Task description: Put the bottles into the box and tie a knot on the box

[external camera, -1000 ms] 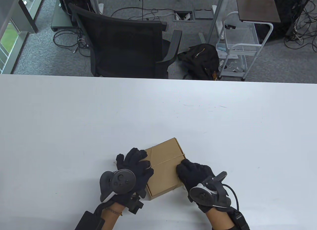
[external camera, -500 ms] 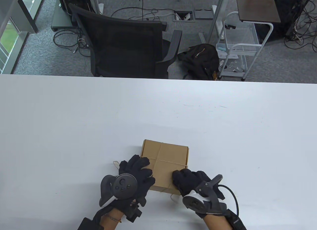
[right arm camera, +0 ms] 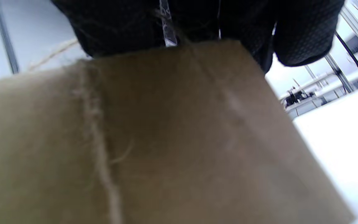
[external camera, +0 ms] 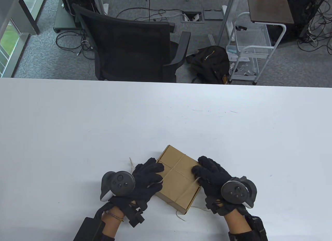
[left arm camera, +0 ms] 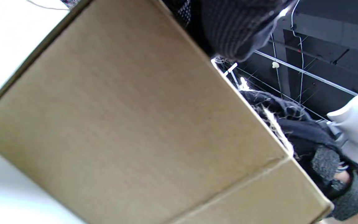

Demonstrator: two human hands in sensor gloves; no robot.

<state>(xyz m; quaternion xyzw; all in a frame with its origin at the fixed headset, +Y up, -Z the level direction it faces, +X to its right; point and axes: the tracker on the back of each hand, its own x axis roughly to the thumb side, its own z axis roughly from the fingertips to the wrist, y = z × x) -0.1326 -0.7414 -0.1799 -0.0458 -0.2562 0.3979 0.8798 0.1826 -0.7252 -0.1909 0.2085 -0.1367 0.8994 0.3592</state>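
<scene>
Both hands' fingers clamp the closed box, its contents hidden, twine crossing it.

The table view looks down from high above the near edge, facing away from the person: the table fills the lower two thirds of the frame and the floor with a chair the top. The left wrist view sits very close beside the box, tilted, with one cardboard side filling most of the frame and the right hand at right. The right wrist view is closer still, blurred, with the box and its string across the frame. All three views share the box, low and centre in the table view.
</scene>
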